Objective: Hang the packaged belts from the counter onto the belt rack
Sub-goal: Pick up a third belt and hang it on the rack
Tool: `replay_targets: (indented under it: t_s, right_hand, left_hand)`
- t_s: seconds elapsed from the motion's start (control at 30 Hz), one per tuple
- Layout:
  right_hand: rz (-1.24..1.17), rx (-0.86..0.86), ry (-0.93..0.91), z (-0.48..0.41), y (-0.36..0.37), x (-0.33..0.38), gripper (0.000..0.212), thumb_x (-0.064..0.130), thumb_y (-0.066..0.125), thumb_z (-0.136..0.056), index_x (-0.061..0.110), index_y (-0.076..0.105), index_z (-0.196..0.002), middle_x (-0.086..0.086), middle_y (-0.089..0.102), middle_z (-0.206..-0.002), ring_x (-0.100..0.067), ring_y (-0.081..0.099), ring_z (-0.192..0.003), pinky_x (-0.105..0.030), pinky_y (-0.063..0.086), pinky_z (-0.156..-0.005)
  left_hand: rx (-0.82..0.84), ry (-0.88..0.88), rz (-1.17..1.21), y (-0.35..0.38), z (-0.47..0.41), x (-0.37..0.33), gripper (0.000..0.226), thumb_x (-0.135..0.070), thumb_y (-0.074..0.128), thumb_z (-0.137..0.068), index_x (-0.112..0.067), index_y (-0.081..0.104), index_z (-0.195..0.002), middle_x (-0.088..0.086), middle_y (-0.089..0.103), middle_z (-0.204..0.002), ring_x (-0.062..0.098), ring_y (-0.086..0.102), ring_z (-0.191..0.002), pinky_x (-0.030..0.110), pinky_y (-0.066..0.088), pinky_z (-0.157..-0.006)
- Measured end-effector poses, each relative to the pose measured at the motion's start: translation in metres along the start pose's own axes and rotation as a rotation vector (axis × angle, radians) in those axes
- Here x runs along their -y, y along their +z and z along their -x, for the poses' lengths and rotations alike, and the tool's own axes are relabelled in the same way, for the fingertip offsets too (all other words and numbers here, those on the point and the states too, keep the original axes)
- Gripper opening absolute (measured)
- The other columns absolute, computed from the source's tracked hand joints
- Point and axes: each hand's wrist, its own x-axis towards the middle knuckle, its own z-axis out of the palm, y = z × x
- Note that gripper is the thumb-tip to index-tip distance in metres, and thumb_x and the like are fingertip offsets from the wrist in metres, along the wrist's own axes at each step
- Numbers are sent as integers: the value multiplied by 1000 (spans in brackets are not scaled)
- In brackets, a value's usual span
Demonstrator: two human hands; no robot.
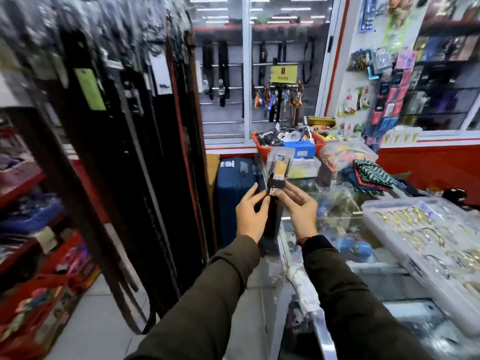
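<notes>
A packaged belt point(278, 170) in clear plastic, black with an orange card near its top, is held upright between my two hands over the gap between rack and counter. My left hand point(252, 216) grips its left side and my right hand point(300, 209) pinches it from the right, just below the card. The belt's lower part hangs down behind my left hand. The belt rack point(124, 126) fills the left, crowded with long dark belts hanging in plastic sleeves. The glass counter point(324, 328) runs along the right.
A clear tray of gold bangles point(428, 237) lies on the counter. A red basket point(320, 142) of goods and folded fabric point(374, 175) sit further back. A blue suitcase point(233, 193) stands beyond the rack. Shelves of merchandise line the left edge.
</notes>
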Motion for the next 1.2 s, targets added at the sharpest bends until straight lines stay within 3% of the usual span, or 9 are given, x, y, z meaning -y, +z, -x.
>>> replay_targets:
  t_s: [0.2,0.3,0.37,0.47,0.53,0.67,0.93,1.1,1.2]
  right_hand:
    - [-83,105,-60,-2,59,48,25,5,74,-85,11,72,-109,-8,75,-101,-13,72,-94,-29,56,-91]
    - [-109,126,-95,-7,88,78,32,9,74,-86,-4,71,-115,-6,76,-96,-6,72,-84,-22,57,-78]
    - [-118,198,-126,-11,106,99,23,5,72,-87,1,72,-110,-13,75,-102,-17,71,-92,-31,58,-86]
    - [-126,314,-177,-17,130,128,20,0,68,-89,4,71,-109,-4,77,-94,-15,74,-87,-29,61,-86]
    - [-106,341,-202,-20,146,142,28,1,68,-90,-3,68,-117,2,78,-89,-9,74,-83,-25,62,-81]
    - [-87,391,-223,-22,176,170,33,5,68,-91,-2,66,-123,-18,72,-115,-26,70,-105,-38,58,-94]
    - [-188,484,-179,-22,218,211,37,1,66,-91,-10,61,-126,-25,68,-115,-28,67,-95,-26,62,-72]
    - [-168,480,-180,-30,228,216,33,12,67,-93,-7,67,-120,-22,71,-104,-20,71,-78,-24,62,-66]
    - [-149,457,-191,-37,228,217,27,18,69,-92,-1,74,-110,-25,73,-104,-29,68,-89,-40,60,-81]
  left_hand:
    - [-146,81,64,-51,-15,-49,28,-10,66,-97,0,71,-123,-4,67,-108,-4,61,-94,-6,43,-79]
    - [-200,139,110,-73,-30,-83,28,-15,67,-97,-4,73,-122,-6,70,-109,4,65,-98,5,50,-85]
    - [-248,152,173,-88,-41,-102,28,-14,68,-96,-3,73,-121,2,75,-112,11,70,-100,16,55,-88]
    - [-304,192,226,-114,-56,-126,26,-11,70,-94,-2,74,-118,3,76,-105,8,70,-93,9,54,-80]
    - [-332,208,224,-129,-65,-139,26,-11,72,-92,-4,75,-117,3,76,-102,11,71,-94,18,56,-82]
    - [-389,212,258,-152,-76,-162,28,-12,73,-92,-1,74,-118,14,78,-110,26,75,-105,44,61,-94]
    - [-529,362,161,-189,-99,-200,22,-21,74,-92,-6,80,-107,3,79,-97,0,69,-83,1,50,-72]
    - [-549,311,191,-196,-111,-214,24,-27,80,-86,-6,82,-98,5,80,-89,3,70,-75,16,57,-75]
    - [-535,288,220,-195,-113,-217,25,-27,82,-84,-6,82,-96,8,81,-89,12,75,-80,25,61,-78]
